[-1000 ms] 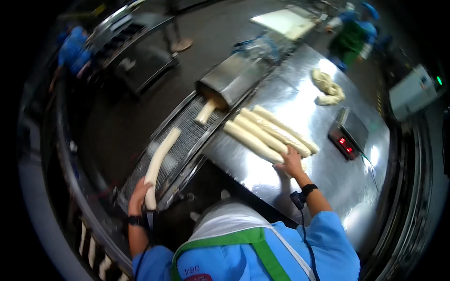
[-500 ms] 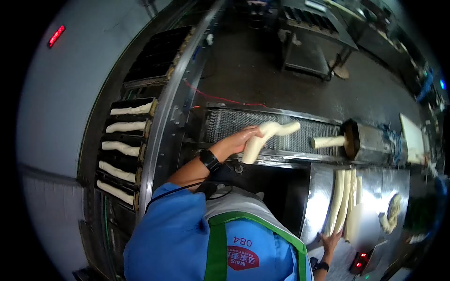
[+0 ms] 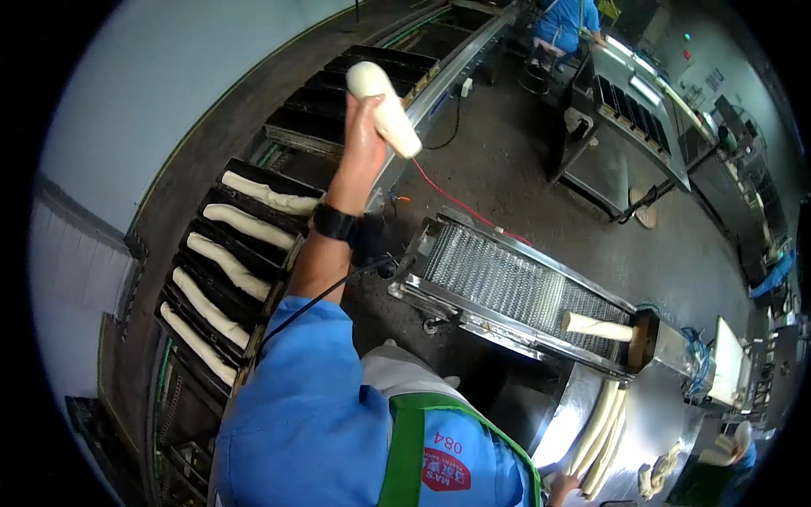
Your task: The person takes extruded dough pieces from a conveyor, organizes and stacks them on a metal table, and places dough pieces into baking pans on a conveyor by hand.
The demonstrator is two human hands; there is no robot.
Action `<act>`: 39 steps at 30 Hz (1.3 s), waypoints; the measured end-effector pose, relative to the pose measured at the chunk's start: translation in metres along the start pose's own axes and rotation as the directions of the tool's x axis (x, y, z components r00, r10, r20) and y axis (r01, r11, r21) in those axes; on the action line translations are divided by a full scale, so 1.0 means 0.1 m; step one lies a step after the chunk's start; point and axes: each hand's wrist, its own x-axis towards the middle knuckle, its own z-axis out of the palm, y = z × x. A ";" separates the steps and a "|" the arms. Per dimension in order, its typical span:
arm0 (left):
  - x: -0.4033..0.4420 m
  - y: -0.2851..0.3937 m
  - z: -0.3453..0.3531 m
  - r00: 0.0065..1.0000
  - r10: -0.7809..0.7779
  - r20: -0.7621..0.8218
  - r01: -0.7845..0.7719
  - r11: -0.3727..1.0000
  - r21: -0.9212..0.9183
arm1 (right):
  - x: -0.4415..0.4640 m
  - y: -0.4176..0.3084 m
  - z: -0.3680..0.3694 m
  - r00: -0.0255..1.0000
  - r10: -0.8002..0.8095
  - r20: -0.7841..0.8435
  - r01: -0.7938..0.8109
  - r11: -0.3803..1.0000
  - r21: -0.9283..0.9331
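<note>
My left hand (image 3: 365,135) is raised at the upper middle, its fingers closed around a thick, pale dough piece (image 3: 387,106). The dough slants above the metal side rail of the pan line and is clear of the pans. To its lower left, several dark loaf pans (image 3: 221,253) each hold a long dough strip (image 3: 243,225). My right hand (image 3: 561,485) is partly cut off at the bottom edge, fingers apart beside the lower ends of several long dough strips (image 3: 598,439) on the steel table (image 3: 553,422). Whether it presses on them is hard to see.
A mesh conveyor (image 3: 498,275) lies ahead, with a dough roll (image 3: 596,326) by a metal housing (image 3: 663,351). More dark pans (image 3: 308,106) stand farther up the line. A twisted dough piece (image 3: 659,469) lies at the table's right. A co-worker in blue (image 3: 559,24) is at the back.
My left hand has carried the dough piece from above the mesh conveyor up and left, towards the pan line. The view has turned left. My right hand stays by the dough strips.
</note>
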 end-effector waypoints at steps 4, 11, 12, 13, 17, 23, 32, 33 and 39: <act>0.75 -0.43 -1.07 0.965 0.059 -0.257 -0.056 0.998 0.018 | -0.20 -0.67 -0.45 0.995 0.079 -0.057 -0.042 0.878 0.476; 0.45 -0.94 -1.95 0.748 -0.333 -0.574 0.516 0.836 0.189 | -0.24 -2.41 -1.78 0.963 -0.271 -0.005 0.177 0.614 0.769; 0.38 -0.92 -1.91 0.800 -0.208 -0.563 0.486 0.775 0.404 | -0.21 -2.70 -1.96 0.938 -0.347 0.002 0.219 0.598 0.771; 0.30 -0.87 -1.84 0.849 -0.089 -0.521 0.438 0.670 0.599 | 0.07 -2.80 -2.01 0.897 -0.442 -0.010 0.302 0.596 0.744; 0.10 -0.61 -1.76 0.852 -0.041 -0.521 0.428 0.627 0.651 | -0.28 -4.33 -2.60 0.741 -0.672 -0.010 0.510 0.554 0.658; -0.28 -0.57 -1.68 0.803 0.039 -0.595 0.386 0.726 0.569 | -0.71 -6.09 -2.70 0.454 -0.876 -0.161 0.626 0.185 0.758; -0.35 -0.63 -2.14 0.614 0.309 -0.726 0.524 0.529 0.668 | -1.49 -8.54 -1.36 -0.334 -0.940 -0.072 0.740 -0.309 0.597; -0.36 -0.48 -2.01 0.617 0.333 -0.713 0.565 0.444 0.696 | -1.35 -8.63 -1.18 -0.300 -0.935 -0.190 0.831 -0.354 0.429; -0.44 -0.27 -1.98 0.611 0.488 -0.623 0.657 0.127 0.743 | 0.54 -7.49 -0.10 -0.276 -0.946 0.171 0.954 -0.291 -0.068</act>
